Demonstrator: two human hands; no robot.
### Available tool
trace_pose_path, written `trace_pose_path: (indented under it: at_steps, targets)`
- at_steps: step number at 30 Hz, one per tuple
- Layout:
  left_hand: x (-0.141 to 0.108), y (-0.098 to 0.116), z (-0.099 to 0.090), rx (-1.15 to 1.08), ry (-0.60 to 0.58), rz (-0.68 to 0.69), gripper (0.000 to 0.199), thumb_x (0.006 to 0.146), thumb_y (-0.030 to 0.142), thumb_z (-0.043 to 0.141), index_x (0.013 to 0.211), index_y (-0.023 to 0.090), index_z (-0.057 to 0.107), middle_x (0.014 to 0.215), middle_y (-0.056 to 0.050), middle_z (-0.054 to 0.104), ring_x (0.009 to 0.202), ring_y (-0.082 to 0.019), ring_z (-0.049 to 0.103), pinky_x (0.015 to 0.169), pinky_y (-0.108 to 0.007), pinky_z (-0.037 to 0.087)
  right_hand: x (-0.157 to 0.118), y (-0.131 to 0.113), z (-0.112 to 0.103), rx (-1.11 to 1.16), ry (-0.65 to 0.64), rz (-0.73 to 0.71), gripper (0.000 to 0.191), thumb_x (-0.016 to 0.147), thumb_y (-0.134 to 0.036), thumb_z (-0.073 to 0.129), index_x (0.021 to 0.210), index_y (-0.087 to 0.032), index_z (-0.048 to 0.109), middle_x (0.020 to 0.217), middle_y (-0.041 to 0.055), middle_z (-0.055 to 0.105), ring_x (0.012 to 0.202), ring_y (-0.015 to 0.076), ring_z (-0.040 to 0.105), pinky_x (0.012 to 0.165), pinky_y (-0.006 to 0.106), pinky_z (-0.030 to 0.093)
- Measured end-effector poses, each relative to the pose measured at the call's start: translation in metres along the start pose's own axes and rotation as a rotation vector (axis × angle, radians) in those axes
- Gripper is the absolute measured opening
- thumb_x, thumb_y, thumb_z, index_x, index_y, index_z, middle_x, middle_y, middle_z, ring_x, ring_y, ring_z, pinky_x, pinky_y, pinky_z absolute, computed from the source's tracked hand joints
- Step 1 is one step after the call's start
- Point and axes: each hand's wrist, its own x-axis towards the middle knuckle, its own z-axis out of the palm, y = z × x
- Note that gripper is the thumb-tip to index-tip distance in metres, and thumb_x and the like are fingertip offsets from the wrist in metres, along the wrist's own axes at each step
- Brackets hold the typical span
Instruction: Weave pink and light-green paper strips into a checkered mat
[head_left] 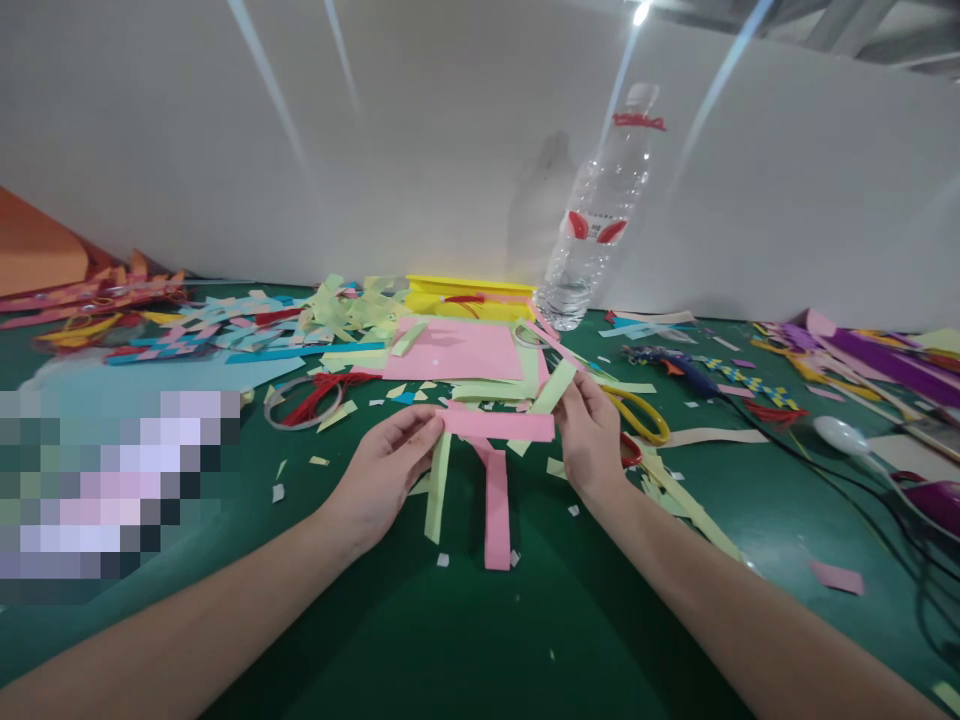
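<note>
Between my two hands a pink paper strip [499, 425] lies level, with a second pink strip [496, 510] hanging down from its middle. My left hand [397, 465] pinches the left end, where a light green strip [438, 490] points downward. At the right end, my right hand [589, 430] has its fingers closed on another light green strip [555, 388] that slants up. Behind the strips lies a pink paper sheet [457, 350] on the green table.
A plastic bottle [596, 220] leans against the grey wall at the back. Scissors with yellow handles [641, 415] lie right of my right hand, near a dark cable [795, 450]. Woven paper strips [217, 325] and a red-thread bundle [319, 395] are on the left.
</note>
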Motion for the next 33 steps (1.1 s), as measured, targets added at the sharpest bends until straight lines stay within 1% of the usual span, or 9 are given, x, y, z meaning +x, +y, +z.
trace_pose_path:
  at_steps: [2, 4, 8, 11, 13, 17, 22, 28, 33]
  targets:
    - [-0.001, 0.001, 0.001, -0.027, -0.053, -0.038, 0.038, 0.055, 0.041, 0.084, 0.079, 0.018, 0.066, 0.064, 0.003, 0.057, 0.060, -0.010, 0.055, 0.057, -0.020, 0.047, -0.002, -0.003, 0.002, 0.108, -0.047, 0.079, 0.026, 0.082, -0.045, 0.055, 0.091, -0.021, 0.062, 0.085, 0.0032, 0.067, 0.069, 0.0174, 0.062, 0.058, 0.030, 0.050]
    - [-0.003, 0.002, 0.002, -0.035, -0.105, -0.063, 0.035, 0.055, 0.038, 0.084, 0.077, 0.017, 0.067, 0.067, 0.002, 0.059, 0.061, -0.010, 0.056, 0.059, -0.020, 0.047, -0.003, -0.007, 0.002, 0.166, -0.088, 0.129, 0.024, 0.080, -0.043, 0.058, 0.090, -0.021, 0.062, 0.084, 0.0034, 0.067, 0.068, 0.0175, 0.063, 0.056, 0.029, 0.050]
    - [-0.003, 0.002, 0.001, -0.020, -0.174, -0.078, 0.027, 0.059, 0.035, 0.083, 0.074, 0.018, 0.069, 0.074, 0.000, 0.062, 0.070, -0.012, 0.058, 0.070, -0.023, 0.049, -0.001, -0.017, 0.001, 0.293, -0.138, 0.157, 0.019, 0.077, -0.039, 0.063, 0.078, -0.020, 0.060, 0.066, -0.0002, 0.062, 0.055, 0.0139, 0.059, 0.053, 0.028, 0.049]
    - [-0.002, 0.001, 0.000, -0.027, -0.197, -0.072, 0.026, 0.060, 0.037, 0.083, 0.073, 0.019, 0.069, 0.073, 0.000, 0.062, 0.069, -0.012, 0.058, 0.070, -0.022, 0.049, 0.001, -0.022, 0.000, 0.347, -0.260, 0.235, 0.023, 0.075, -0.041, 0.066, 0.071, -0.020, 0.058, 0.052, -0.0037, 0.053, 0.046, 0.0111, 0.051, 0.050, 0.027, 0.047]
    - [-0.002, 0.001, 0.000, -0.016, -0.199, -0.065, 0.026, 0.061, 0.037, 0.082, 0.074, 0.019, 0.070, 0.074, 0.001, 0.062, 0.070, -0.012, 0.058, 0.071, -0.022, 0.049, 0.000, -0.021, 0.000, 0.350, -0.330, 0.303, 0.027, 0.073, -0.043, 0.069, 0.069, -0.019, 0.058, 0.050, -0.0041, 0.051, 0.044, 0.0104, 0.048, 0.047, 0.026, 0.045]
    - [-0.003, -0.001, -0.002, 0.126, -0.268, 0.008, 0.018, 0.071, 0.036, 0.075, 0.076, 0.020, 0.070, 0.075, 0.000, 0.062, 0.073, -0.013, 0.058, 0.071, -0.022, 0.047, -0.005, -0.018, 0.003, 0.385, -0.379, 0.360, 0.029, 0.069, -0.043, 0.073, 0.069, -0.018, 0.059, 0.049, -0.0039, 0.051, 0.042, 0.0099, 0.046, 0.045, 0.025, 0.043]
    - [-0.007, -0.001, -0.002, 0.333, -0.391, 0.078, 0.012, 0.079, 0.034, 0.066, 0.076, 0.022, 0.070, 0.078, -0.001, 0.065, 0.076, -0.016, 0.060, 0.073, -0.027, 0.047, -0.011, -0.016, 0.007, 0.397, -0.368, 0.392, 0.030, 0.067, -0.042, 0.075, 0.065, -0.018, 0.058, 0.050, -0.0041, 0.053, 0.043, 0.0085, 0.047, 0.045, 0.022, 0.043]
    - [-0.007, 0.003, 0.002, 0.404, -0.403, 0.090, 0.014, 0.078, 0.034, 0.064, 0.077, 0.022, 0.069, 0.078, -0.003, 0.066, 0.071, -0.017, 0.060, 0.069, -0.028, 0.047, -0.013, -0.018, 0.009, 0.375, -0.336, 0.407, 0.033, 0.064, -0.043, 0.077, 0.063, -0.017, 0.057, 0.051, -0.0041, 0.053, 0.043, 0.0082, 0.047, 0.044, 0.021, 0.041]
    - [-0.008, 0.004, 0.005, 0.466, -0.449, 0.088, 0.014, 0.077, 0.033, 0.065, 0.076, 0.019, 0.068, 0.076, -0.003, 0.066, 0.068, -0.016, 0.059, 0.065, -0.027, 0.045, -0.013, -0.015, 0.012, 0.366, -0.240, 0.365, 0.034, 0.065, -0.044, 0.075, 0.060, -0.017, 0.054, 0.050, -0.0057, 0.047, 0.042, 0.0071, 0.042, 0.040, 0.020, 0.035]
